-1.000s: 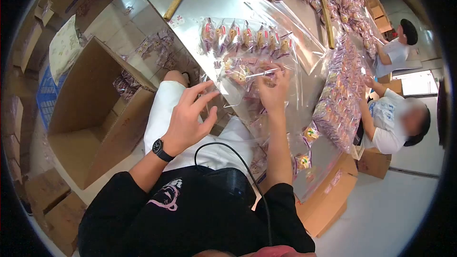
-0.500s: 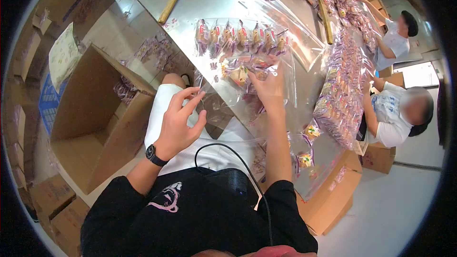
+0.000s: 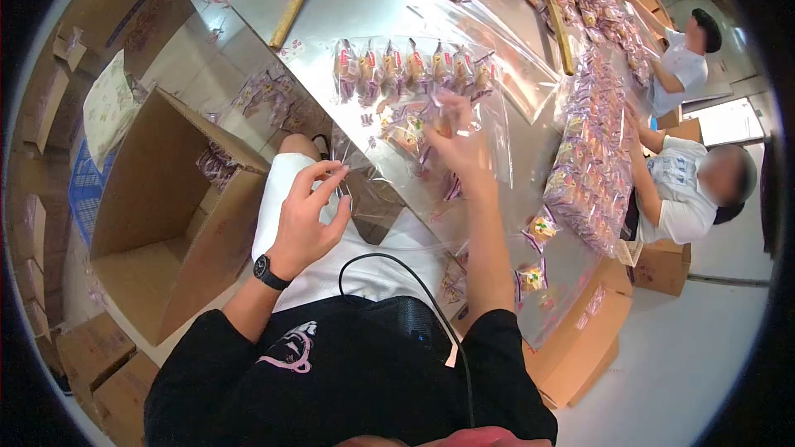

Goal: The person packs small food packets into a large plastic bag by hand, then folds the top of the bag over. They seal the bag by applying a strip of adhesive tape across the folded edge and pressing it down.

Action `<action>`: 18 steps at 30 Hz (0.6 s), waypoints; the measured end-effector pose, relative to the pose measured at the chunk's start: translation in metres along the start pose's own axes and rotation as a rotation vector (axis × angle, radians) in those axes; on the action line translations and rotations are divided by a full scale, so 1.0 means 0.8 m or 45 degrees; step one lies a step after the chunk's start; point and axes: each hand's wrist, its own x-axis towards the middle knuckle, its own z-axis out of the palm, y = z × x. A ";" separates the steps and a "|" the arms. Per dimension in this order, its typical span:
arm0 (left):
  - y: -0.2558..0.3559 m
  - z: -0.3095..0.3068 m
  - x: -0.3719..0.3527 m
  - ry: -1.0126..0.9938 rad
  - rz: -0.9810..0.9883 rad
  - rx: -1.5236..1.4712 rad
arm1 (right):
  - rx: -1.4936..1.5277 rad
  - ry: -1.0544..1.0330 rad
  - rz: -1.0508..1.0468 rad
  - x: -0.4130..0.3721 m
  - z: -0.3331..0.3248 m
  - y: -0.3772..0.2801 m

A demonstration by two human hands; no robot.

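My left hand, with a black watch on its wrist, is above my lap. Its fingers are curled at the edge of a clear plastic bag and hold the film, with the thumb apart. The bag lies across the metal table's edge. A row of several wrapped snack packets stands along its far side. More snack packets lie nearer to me. My right hand is over these nearer packets, its fingers blurred by motion, so what they hold cannot be made out.
An open cardboard box stands at my left, another box at lower right. Heaped packets cover the table's right side. Wooden strips and flat plastic bags lie on the table. Co-workers sit across at right.
My right hand has moved slightly up and left over the packets, and its fingers are now blurred. My left hand has shifted a little left and down, with the bag's edge following.
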 end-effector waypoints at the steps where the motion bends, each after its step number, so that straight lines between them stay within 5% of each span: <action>1: 0.000 0.000 0.000 0.004 0.006 0.002 | -0.105 -0.052 -0.044 0.005 -0.006 -0.004; 8: 0.000 0.000 -0.002 0.013 -0.142 -0.151 | -0.809 0.009 -0.054 0.012 0.005 0.000; 15: 0.017 -0.003 -0.002 0.258 0.092 0.225 | -0.562 -0.102 0.154 0.022 -0.025 -0.033; 18: 0.040 0.012 -0.018 0.321 0.241 0.171 | -0.854 0.278 -0.377 0.020 -0.015 0.032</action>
